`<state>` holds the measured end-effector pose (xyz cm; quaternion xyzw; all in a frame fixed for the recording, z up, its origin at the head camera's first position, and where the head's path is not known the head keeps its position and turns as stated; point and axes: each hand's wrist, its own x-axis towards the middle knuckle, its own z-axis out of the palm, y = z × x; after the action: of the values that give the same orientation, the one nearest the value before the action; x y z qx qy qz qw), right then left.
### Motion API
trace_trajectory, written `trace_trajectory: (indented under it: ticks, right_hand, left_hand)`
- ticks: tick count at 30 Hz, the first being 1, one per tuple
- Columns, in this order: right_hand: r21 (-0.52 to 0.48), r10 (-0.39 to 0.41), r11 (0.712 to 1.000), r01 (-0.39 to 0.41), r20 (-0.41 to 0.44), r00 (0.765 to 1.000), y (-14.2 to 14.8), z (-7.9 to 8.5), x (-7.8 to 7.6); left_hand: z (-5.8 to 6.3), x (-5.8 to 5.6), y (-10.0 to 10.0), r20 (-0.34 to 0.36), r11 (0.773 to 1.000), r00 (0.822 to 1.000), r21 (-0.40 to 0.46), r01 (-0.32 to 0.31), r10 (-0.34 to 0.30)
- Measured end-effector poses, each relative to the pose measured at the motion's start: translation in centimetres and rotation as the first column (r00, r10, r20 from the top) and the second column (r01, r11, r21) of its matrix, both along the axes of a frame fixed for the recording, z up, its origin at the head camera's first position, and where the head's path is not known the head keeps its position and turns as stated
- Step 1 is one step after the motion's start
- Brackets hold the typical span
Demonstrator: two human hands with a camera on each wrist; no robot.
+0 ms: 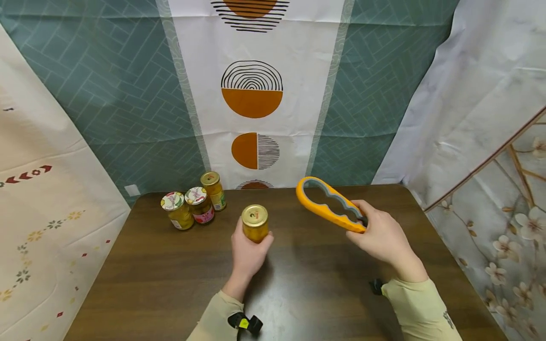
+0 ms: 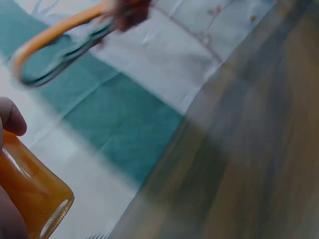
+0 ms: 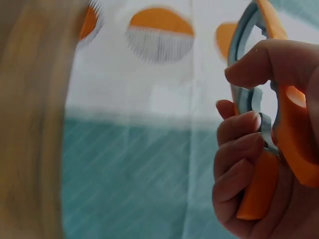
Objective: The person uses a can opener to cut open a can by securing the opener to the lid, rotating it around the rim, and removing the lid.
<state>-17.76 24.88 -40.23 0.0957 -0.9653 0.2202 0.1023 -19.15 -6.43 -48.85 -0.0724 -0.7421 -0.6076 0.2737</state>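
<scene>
My left hand grips a small glass jar with a gold lid, held above the table near its middle. In the left wrist view the jar shows orange-yellow contents, and its base points down to the right. An orange jar opener with a grey, wavy inner lining is in my right hand, raised to the right of the jar and apart from it. Seen from the right wrist, the fingers curl round the handles of the opener.
Several other jars stand at the table's back left: one with a patterned white lid, another with a pink label, and a taller gold-lidded one. Patterned cloth hangs behind the brown wooden table.
</scene>
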Motion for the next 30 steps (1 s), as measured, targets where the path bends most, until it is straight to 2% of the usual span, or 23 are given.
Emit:
trace_trajectory:
  ticks: [1,4,8,13,19,23,28,30]
  right_hand:
    - [-0.001,0.019,1.0,-0.019,0.0,1.0,-0.8,0.4,0.0]
    - [0.005,0.075,0.997,-0.075,-0.006,0.997,-2.8,1.2,0.1]
    - [0.025,0.127,0.992,-0.127,-0.018,0.992,-4.8,1.7,0.5]
    - [0.056,0.167,0.985,-0.164,-0.043,0.985,-6.3,1.8,0.9]
    - [0.071,0.166,0.984,-0.161,-0.067,0.984,-7.3,1.5,1.1]
    - [0.072,0.169,0.984,-0.164,-0.061,0.984,-7.8,1.1,1.3]
    - [0.086,0.162,0.984,-0.157,-0.053,0.985,-8.3,1.0,1.6]
    - [0.094,0.153,0.984,-0.149,-0.038,0.988,-8.6,1.0,1.9]
  left_hand:
    - [-0.6,-0.2,0.8,0.009,1.0,1.0,0.003,0.021,-0.021]
    - [-1.0,0.1,3.0,0.026,0.997,0.997,0.0,0.078,-0.078]
    - [-1.6,0.4,4.8,0.041,0.993,0.992,-0.006,0.121,-0.121]
    - [-2.0,0.6,5.7,0.026,0.99,0.991,-0.051,0.135,-0.133]
    - [-1.9,0.5,6.1,0.011,0.984,0.988,-0.089,0.154,-0.153]
    - [-1.1,0.9,6.3,-0.02,0.984,0.986,-0.077,0.162,-0.164]
    - [1.1,1.9,6.2,-0.067,0.985,0.984,-0.07,0.16,-0.165]
    - [1.5,2.1,6.1,-0.075,0.984,0.983,-0.07,0.165,-0.17]
